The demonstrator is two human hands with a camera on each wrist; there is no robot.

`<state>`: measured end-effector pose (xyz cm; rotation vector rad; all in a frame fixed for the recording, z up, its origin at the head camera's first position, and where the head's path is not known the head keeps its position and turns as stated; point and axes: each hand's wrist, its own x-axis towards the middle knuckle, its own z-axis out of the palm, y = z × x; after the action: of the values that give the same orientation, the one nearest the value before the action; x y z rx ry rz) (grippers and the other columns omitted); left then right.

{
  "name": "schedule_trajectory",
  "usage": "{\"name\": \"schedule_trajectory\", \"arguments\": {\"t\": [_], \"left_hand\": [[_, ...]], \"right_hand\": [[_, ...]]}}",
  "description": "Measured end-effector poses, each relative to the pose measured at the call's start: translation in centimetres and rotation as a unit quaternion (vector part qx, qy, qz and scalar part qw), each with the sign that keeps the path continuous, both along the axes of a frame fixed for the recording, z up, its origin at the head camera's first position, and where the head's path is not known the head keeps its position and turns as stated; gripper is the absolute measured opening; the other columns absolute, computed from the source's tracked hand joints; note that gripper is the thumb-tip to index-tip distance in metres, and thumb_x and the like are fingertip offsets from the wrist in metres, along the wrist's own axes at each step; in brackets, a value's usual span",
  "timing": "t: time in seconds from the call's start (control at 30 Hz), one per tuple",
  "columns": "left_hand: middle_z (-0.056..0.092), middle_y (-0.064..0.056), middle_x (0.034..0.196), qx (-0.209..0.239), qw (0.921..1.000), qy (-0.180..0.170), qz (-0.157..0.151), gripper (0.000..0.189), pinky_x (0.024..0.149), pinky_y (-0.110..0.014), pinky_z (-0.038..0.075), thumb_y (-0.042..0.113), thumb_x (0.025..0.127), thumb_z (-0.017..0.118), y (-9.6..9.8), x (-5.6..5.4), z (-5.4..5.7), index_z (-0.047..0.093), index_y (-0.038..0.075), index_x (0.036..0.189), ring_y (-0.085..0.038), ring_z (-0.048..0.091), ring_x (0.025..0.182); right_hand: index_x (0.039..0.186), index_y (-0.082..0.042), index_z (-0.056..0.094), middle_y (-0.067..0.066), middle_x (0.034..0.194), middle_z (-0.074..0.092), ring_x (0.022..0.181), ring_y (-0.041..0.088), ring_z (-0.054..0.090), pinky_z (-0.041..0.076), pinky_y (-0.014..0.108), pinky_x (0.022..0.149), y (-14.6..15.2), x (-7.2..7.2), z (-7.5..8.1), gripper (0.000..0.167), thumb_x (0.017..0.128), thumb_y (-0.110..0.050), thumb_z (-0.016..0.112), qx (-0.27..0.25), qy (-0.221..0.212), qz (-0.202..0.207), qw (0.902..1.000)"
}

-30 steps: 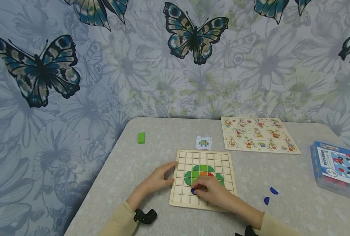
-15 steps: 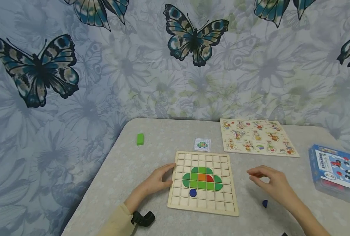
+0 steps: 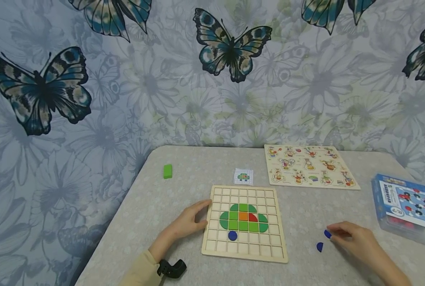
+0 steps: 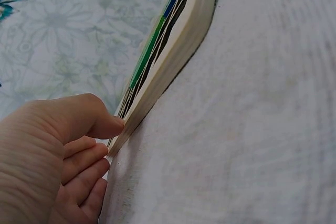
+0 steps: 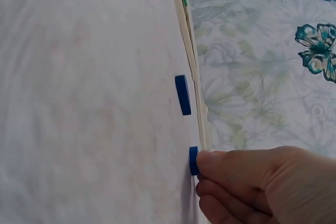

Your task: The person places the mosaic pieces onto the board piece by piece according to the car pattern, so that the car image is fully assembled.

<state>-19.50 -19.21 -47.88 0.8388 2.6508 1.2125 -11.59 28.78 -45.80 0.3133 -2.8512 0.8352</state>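
Observation:
A wooden grid board lies on the table with a green, orange and red mosaic in its cells. Just below the mosaic is a blue disc shape. My left hand rests at the board's left edge, thumb and fingertips touching the rim; the left wrist view shows the thumb against that rim. To the right of the board, my right hand pinches a blue half-circle piece between thumb and fingers. A second blue half-circle piece lies on the table close by.
A small printed pattern card lies behind the board. Farther back are a picture puzzle board and, at left, a green block. A blue-lidded plastic box stands at the far right.
My right hand has left the blue shape on the board and moved right, down to the loose half-circle pieces, where it has taken hold of one. My left hand stays at the board's edge.

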Motion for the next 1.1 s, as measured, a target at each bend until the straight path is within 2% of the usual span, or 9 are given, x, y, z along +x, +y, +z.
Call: {"name": "schedule_trajectory", "arguments": {"t": [0.07, 0.13, 0.37, 0.63, 0.77, 0.87, 1.0, 1.1], "left_hand": [[0.040, -0.016, 0.143, 0.002, 1.0000, -0.001, 0.001, 0.064, 0.107, -0.049, 0.029, 0.006, 0.084, 0.063, 0.0, 0.1, 0.0, 0.038, 0.001, 0.143, -0.032, 0.034, 0.133], [0.040, -0.016, 0.143, 0.002, 1.0000, 0.000, 0.003, 0.064, 0.106, -0.049, 0.029, 0.006, 0.084, 0.063, 0.0, 0.1, 0.0, 0.038, 0.001, 0.143, -0.032, 0.034, 0.133], [0.040, -0.016, 0.143, -0.002, 1.0000, 0.001, 0.008, 0.065, 0.106, -0.049, 0.029, 0.006, 0.083, 0.063, 0.1, 0.0, 0.2, 0.038, 0.002, 0.143, -0.032, 0.034, 0.133], [0.040, -0.016, 0.144, -0.002, 1.0000, 0.000, 0.004, 0.064, 0.106, -0.049, 0.029, 0.007, 0.084, 0.062, 0.1, -0.1, 0.3, 0.038, 0.002, 0.143, -0.031, 0.033, 0.134], [0.039, -0.016, 0.144, 0.001, 1.0000, 0.001, -0.001, 0.064, 0.107, -0.050, 0.029, 0.007, 0.084, 0.062, 0.1, -0.1, 0.3, 0.038, 0.001, 0.143, -0.032, 0.033, 0.134], [0.040, -0.016, 0.144, 0.004, 1.0000, 0.001, -0.001, 0.063, 0.107, -0.049, 0.029, 0.007, 0.085, 0.062, 0.2, -0.1, 0.1, 0.038, 0.001, 0.143, -0.031, 0.033, 0.134], [0.040, -0.015, 0.143, -0.002, 1.0000, 0.007, -0.002, 0.063, 0.107, -0.048, 0.029, 0.008, 0.085, 0.062, 0.1, -0.1, -0.2, 0.038, 0.001, 0.143, -0.030, 0.034, 0.133], [0.040, -0.015, 0.144, -0.002, 1.0000, 0.006, -0.001, 0.064, 0.107, -0.048, 0.029, 0.008, 0.085, 0.062, -0.1, 0.0, -0.3, 0.037, 0.001, 0.144, -0.030, 0.033, 0.134]], "right_hand": [[0.093, -0.006, 0.071, -0.001, 0.086, 0.067, 0.071, -0.001, 0.058, 0.052, 0.019, 0.062, -0.1, 0.0, -0.3, 0.019, 0.075, -0.001, 0.076, 0.002, -0.013, -0.005, 0.9999], [0.092, -0.008, 0.072, -0.003, 0.086, 0.067, 0.072, -0.001, 0.058, 0.052, 0.019, 0.062, -0.3, -0.1, -0.5, 0.019, 0.075, -0.001, 0.075, 0.002, -0.008, -0.004, 1.0000], [0.088, -0.012, 0.072, -0.006, 0.081, 0.067, 0.072, -0.003, 0.058, 0.052, 0.019, 0.059, -1.2, -0.8, -0.8, 0.023, 0.069, 0.001, 0.078, -0.002, 0.084, 0.021, 0.9963], [0.087, -0.010, 0.072, -0.005, 0.081, 0.068, 0.070, -0.001, 0.060, 0.051, 0.019, 0.058, -2.2, -1.5, -1.4, 0.026, 0.067, 0.003, 0.080, -0.003, 0.122, 0.030, 0.9921], [0.085, -0.010, 0.072, -0.005, 0.079, 0.067, 0.067, -0.002, 0.058, 0.050, 0.021, 0.055, -2.5, -1.8, -1.2, 0.019, 0.070, 0.000, 0.079, 0.006, 0.125, 0.025, 0.9918], [0.086, -0.009, 0.073, -0.002, 0.080, 0.068, 0.069, 0.004, 0.062, 0.052, 0.023, 0.056, -2.5, -2.0, -0.7, 0.018, 0.073, 0.002, 0.075, 0.018, 0.120, 0.030, 0.9921], [0.092, -0.009, 0.074, 0.000, 0.087, 0.069, 0.077, 0.016, 0.065, 0.054, 0.029, 0.062, -2.1, -2.1, -0.1, 0.026, 0.071, 0.008, 0.073, 0.053, 0.091, 0.056, 0.9929], [0.096, -0.010, 0.074, -0.001, 0.091, 0.069, 0.082, 0.018, 0.064, 0.054, 0.032, 0.067, -1.9, -2.1, 0.0, 0.031, 0.070, 0.007, 0.074, 0.084, 0.069, 0.079, 0.9910]]}}
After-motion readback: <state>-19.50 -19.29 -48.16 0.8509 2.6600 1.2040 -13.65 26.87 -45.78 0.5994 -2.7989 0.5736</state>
